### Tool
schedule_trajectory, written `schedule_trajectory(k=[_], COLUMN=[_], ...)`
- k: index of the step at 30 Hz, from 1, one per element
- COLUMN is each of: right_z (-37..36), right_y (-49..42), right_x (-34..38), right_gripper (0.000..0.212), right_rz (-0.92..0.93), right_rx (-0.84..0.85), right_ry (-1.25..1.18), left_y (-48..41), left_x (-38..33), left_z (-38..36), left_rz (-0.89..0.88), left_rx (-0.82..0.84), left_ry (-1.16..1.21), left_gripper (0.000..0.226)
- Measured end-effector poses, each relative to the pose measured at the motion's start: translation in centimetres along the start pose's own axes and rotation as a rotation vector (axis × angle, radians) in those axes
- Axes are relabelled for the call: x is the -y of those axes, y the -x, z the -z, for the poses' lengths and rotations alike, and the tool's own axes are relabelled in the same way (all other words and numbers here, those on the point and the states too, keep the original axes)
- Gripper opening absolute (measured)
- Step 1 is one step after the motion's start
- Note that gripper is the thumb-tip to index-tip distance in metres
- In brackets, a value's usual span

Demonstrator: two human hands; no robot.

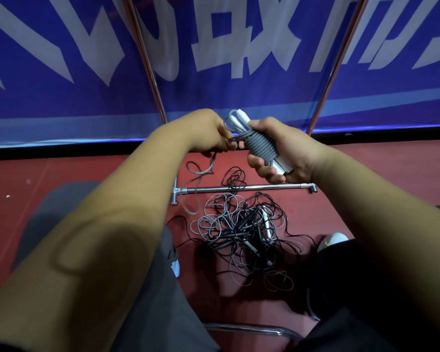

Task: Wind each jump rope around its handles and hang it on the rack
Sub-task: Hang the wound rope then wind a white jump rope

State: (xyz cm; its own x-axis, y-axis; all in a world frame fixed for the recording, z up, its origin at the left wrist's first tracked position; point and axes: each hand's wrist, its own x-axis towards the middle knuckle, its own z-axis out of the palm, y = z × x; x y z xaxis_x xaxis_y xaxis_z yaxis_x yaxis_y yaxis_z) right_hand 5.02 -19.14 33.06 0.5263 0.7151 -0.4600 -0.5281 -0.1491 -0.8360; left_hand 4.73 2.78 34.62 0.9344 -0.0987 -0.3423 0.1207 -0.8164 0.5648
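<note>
In the middle of the frame, the right grip (287, 151) was curled tight round the paired white handles (242, 118). Their long axis slanted from lower right to upper left, the smooth plastic banded by ribbed coils of grey jump rope (261, 148). The left grip (208, 133), just to the left, pinched the loose cord, whose slack tail (188, 196) dropped across the chrome rack bar (264, 186). The next wrap would likely cross that axis.
</note>
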Motion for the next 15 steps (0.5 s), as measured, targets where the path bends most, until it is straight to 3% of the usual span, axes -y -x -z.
schedule_trajectory(k=[6, 9, 15], right_z=[-0.1, 0.1, 1.1], right_y=[0.4, 0.3, 0.0], right_x=[-0.8, -1.8, -1.6], right_gripper=[0.05, 0.058, 0.032], right_rz=[-0.128, -0.186, -0.187], right_rx=[0.223, 0.268, 0.23], right_ry=[0.089, 0.153, 0.143], left_y=[1.1, 1.4, 2.0], left_x=[-0.4, -1.2, -2.3], left_z=[0.5, 0.8, 1.2], left_rz=[-0.095, -0.162, -0.229], left_rx=[0.061, 0.066, -0.046], left_ry=[0.261, 0.23, 0.2], left_gripper=[0.022, 0.02, 0.023])
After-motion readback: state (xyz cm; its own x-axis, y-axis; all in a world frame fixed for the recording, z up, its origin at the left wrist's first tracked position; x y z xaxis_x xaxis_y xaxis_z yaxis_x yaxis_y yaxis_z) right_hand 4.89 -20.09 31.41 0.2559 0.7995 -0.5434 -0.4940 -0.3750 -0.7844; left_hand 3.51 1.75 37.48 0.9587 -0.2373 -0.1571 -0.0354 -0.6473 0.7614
